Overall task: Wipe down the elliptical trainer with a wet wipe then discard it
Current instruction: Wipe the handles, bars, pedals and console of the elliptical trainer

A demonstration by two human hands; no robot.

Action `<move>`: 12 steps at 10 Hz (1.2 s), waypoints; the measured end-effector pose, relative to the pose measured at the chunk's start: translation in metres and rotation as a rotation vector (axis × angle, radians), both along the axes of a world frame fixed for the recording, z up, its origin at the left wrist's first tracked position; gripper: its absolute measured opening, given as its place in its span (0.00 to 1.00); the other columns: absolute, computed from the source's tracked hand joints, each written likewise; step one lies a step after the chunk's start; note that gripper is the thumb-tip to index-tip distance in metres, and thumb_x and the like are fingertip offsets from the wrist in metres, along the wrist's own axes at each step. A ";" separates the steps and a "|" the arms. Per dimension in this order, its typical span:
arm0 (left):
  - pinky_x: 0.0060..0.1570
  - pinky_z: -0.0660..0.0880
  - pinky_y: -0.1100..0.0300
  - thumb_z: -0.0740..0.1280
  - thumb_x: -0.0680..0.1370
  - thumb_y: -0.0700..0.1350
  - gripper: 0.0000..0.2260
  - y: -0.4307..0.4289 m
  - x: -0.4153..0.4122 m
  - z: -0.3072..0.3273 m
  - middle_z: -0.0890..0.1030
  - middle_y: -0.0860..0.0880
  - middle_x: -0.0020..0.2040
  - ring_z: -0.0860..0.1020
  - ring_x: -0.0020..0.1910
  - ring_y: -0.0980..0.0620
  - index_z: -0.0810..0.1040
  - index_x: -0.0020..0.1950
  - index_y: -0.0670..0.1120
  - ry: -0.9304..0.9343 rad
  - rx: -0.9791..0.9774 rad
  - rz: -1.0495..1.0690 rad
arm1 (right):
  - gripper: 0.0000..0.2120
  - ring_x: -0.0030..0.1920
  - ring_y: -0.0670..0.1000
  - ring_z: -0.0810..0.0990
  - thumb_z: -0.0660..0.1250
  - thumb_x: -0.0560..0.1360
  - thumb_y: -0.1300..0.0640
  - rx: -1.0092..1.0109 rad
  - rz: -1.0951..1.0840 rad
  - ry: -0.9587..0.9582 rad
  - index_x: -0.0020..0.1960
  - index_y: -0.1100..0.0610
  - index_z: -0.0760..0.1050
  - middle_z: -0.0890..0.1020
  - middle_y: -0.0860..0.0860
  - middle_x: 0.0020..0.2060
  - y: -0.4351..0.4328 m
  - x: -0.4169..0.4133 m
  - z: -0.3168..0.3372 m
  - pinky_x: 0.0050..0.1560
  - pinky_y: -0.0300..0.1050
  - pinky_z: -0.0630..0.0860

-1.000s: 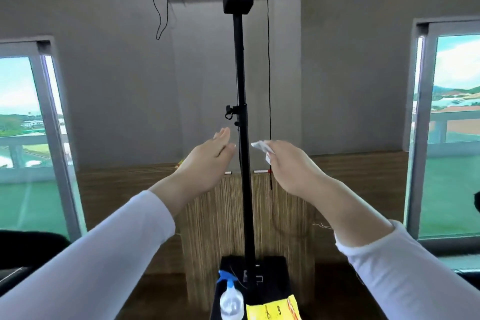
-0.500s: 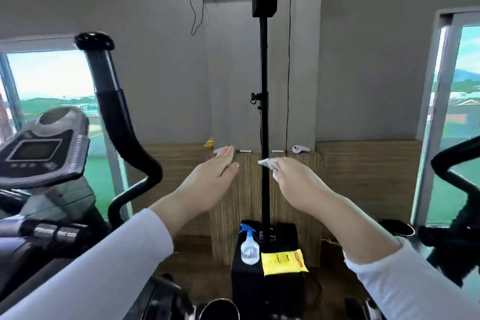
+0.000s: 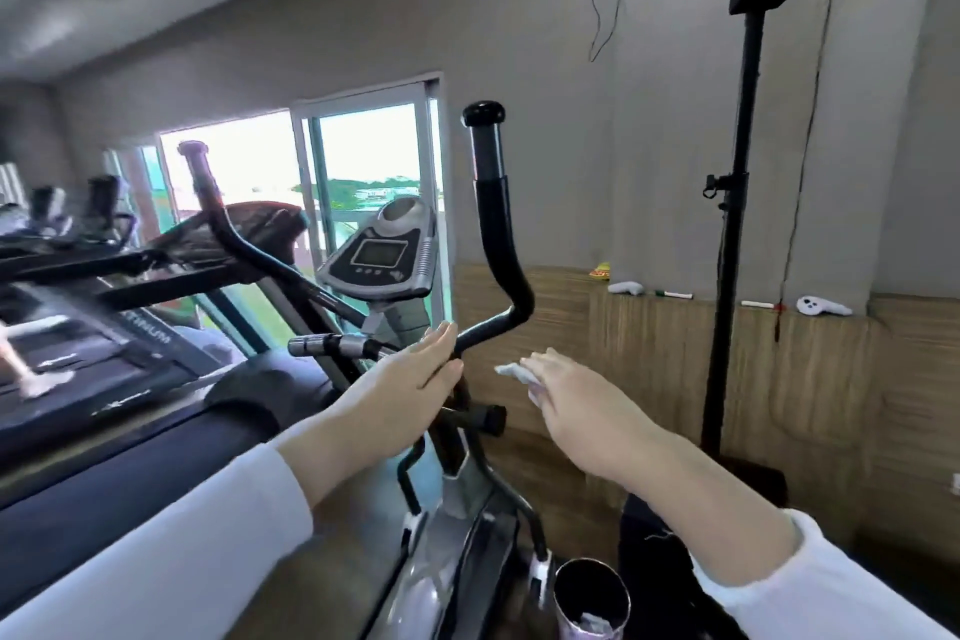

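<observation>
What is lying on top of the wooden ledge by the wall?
From left: a small yellow object, a white controller, a marker, a second marker, a second white controller. The black stand pole hides a short stretch of the wooden ledge.

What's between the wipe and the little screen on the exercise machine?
The black handlebar bends across between wet wipe and console, beside the left hand, in the head view.

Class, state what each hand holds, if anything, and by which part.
The right hand holds the bunched wet wipe under its fingers, one end sticking out; the left hand holds nothing.
</observation>
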State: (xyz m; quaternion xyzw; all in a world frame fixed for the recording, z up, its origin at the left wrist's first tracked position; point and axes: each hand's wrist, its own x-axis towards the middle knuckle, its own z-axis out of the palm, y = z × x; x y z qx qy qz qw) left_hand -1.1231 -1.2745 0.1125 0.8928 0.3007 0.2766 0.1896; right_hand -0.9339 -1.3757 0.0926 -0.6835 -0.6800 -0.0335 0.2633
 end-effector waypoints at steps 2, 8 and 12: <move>0.72 0.55 0.59 0.54 0.81 0.55 0.24 -0.024 -0.091 -0.009 0.62 0.52 0.75 0.59 0.75 0.52 0.62 0.76 0.49 0.016 0.142 0.359 | 0.17 0.66 0.52 0.71 0.51 0.84 0.55 0.047 0.289 -0.026 0.68 0.52 0.70 0.74 0.51 0.63 0.050 -0.073 0.004 0.64 0.45 0.68; 0.63 0.43 0.79 0.55 0.83 0.49 0.23 -0.230 -0.349 -0.041 0.54 0.55 0.77 0.50 0.72 0.66 0.56 0.78 0.46 0.117 -0.062 1.168 | 0.16 0.59 0.59 0.74 0.52 0.81 0.55 0.009 1.046 -0.022 0.64 0.59 0.72 0.75 0.58 0.59 0.037 -0.365 -0.034 0.60 0.53 0.71; 0.68 0.46 0.71 0.54 0.82 0.52 0.25 -0.350 -0.449 -0.058 0.54 0.56 0.77 0.50 0.74 0.64 0.55 0.78 0.48 0.101 -0.084 1.418 | 0.16 0.57 0.53 0.75 0.52 0.83 0.56 -0.015 1.328 -0.048 0.65 0.45 0.72 0.73 0.47 0.53 -0.035 -0.506 -0.042 0.58 0.49 0.71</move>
